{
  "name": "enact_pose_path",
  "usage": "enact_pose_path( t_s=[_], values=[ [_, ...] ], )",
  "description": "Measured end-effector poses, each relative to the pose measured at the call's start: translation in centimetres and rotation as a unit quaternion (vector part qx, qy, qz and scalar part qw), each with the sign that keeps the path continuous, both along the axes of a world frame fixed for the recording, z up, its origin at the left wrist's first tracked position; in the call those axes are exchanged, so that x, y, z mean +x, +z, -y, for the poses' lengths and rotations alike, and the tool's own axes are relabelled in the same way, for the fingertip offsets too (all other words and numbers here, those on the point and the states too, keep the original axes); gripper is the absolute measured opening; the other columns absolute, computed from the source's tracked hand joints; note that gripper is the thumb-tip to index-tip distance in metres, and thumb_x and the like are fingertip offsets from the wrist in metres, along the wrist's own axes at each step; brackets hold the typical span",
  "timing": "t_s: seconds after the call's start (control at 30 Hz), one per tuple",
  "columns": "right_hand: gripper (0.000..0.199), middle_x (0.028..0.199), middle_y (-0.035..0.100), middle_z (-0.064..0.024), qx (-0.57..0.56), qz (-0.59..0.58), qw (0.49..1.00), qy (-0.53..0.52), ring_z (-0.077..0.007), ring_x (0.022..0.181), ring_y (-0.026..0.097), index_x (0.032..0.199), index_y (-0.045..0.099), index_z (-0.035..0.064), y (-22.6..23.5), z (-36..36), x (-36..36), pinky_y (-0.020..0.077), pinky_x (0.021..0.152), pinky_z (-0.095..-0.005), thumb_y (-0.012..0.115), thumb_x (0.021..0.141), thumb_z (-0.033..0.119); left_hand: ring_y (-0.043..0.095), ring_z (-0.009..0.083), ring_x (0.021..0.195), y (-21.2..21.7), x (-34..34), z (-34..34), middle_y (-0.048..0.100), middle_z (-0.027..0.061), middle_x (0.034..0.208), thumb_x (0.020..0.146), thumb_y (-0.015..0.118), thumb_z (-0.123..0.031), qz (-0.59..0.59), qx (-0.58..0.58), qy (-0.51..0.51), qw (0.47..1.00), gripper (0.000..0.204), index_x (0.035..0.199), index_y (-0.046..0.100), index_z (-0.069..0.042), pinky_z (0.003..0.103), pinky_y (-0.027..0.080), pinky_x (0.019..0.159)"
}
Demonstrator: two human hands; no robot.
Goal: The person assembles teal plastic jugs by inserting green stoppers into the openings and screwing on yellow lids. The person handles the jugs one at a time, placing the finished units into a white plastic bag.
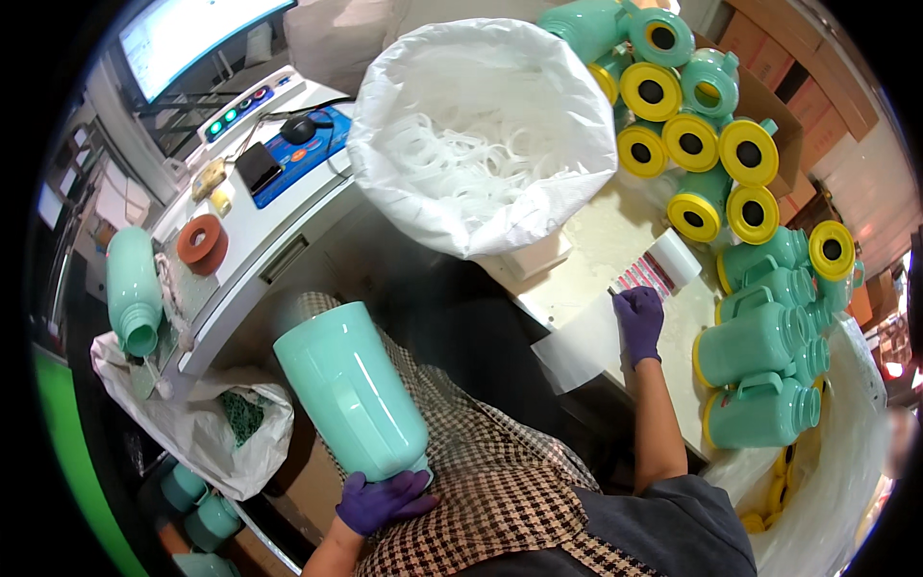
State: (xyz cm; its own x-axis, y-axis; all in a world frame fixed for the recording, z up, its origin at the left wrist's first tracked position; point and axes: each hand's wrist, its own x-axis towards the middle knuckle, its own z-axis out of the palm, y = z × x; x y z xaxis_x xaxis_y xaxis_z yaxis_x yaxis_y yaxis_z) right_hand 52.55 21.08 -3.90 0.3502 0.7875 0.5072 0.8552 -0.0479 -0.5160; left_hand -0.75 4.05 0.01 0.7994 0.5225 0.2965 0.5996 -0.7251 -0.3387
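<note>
Left hand in a purple glove (pixel 380 504): fingers gripping the neck end of a glossy mint-green handled jug (pixel 348 394), held tilted above the lap. Right hand in a purple glove (pixel 639 325): fingers curled beside a white roll of red-marked labels (pixel 675 258); cannot tell if they pinch it. Translucent backing sheet (pixel 580 348) overhangs the near edge of the cream-topped right desk (pixel 601 226).

Obstacles: mint-green jugs with yellow rims (pixel 753 415), crowded along the right side, more stacked at far right; tall white woven sack (pixel 418 213) of translucent rings (pixel 466 149), far side.

White left desk (pixel 252 223): orange-brown tape roll (pixel 215 252), black mouse (pixel 298 129). Monitor (pixel 192 43) beyond. Room for moving: dark gap between desks, ahead of lap.
</note>
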Motion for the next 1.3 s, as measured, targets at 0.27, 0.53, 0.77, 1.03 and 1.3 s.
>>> enact_pose_path(
  t_s=[0.27,0.53,0.77,1.03,1.3],
  values=[
    [0.002,0.092,0.059,-0.0077,-0.019,-0.312,0.9,0.303,-0.0199,0.092,0.058,0.09,0.063,0.0,14.9,1.4,-20.8,0.0473,0.083,-0.0319,0.064,0.089,0.001,0.033,0.0103,0.146,-1.2,-0.7,-0.3,0.046,-0.0171,0.15,0.099,0.046,-0.037,-0.04,0.058,-0.04,0.997,0.05,0.147,0.036,-0.049,0.061,0.008,0.12],
    [0.018,0.089,0.059,-0.0079,-0.266,-0.307,0.758,0.51,-0.0174,0.084,0.058,0.09,0.068,-0.0004,16.4,-4.4,-31.9,0.0483,0.077,-0.0313,0.071,0.09,0.018,0.05,0.0079,0.129,1.5,0.8,-1.1,0.056,-0.0102,0.138,0.1,0.041,-0.026,-0.012,-0.006,-0.057,0.998,0.048,0.145,0.043,-0.043,0.038,0.034,0.112],
    [0.023,0.089,0.056,-0.0084,-0.249,-0.209,0.782,0.532,-0.0186,0.079,0.056,0.092,0.066,0.0002,16.1,-5.0,-33.5,0.0493,0.076,-0.033,0.076,0.086,0.02,0.047,0.0124,0.133,-0.1,0.1,-1.0,0.052,-0.0068,0.14,0.099,0.049,-0.029,-0.134,0.153,-0.03,0.979,0.054,0.148,0.031,-0.046,0.051,0.027,0.118],
    [0.036,0.098,0.05,-0.0097,0.043,-0.272,0.879,0.39,-0.0208,0.078,0.052,0.113,0.057,0.0021,14.7,-8.7,-36.1,0.049,0.072,-0.0357,0.075,0.083,0.009,0.05,0.0298,0.128,5.6,-2.6,2.7,0.054,0.0126,0.13,0.086,0.066,-0.023,0.337,-0.054,0.199,0.919,0.054,0.135,0.046,-0.012,0.045,0.042,0.107],
    [0.057,0.094,0.06,-0.0101,0.164,0.145,0.71,0.669,-0.0291,0.08,0.065,0.139,0.052,0.0235,14.9,-9.4,-57.7,0.0519,0.065,-0.0441,0.069,0.085,0.023,0.052,0.0365,0.123,0.9,-10.8,16.8,0.043,0.0223,0.141,0.089,0.066,-0.009,0.51,0.12,0.59,0.615,0.061,0.142,0.037,-0.003,0.051,0.049,0.097]
  ],
)
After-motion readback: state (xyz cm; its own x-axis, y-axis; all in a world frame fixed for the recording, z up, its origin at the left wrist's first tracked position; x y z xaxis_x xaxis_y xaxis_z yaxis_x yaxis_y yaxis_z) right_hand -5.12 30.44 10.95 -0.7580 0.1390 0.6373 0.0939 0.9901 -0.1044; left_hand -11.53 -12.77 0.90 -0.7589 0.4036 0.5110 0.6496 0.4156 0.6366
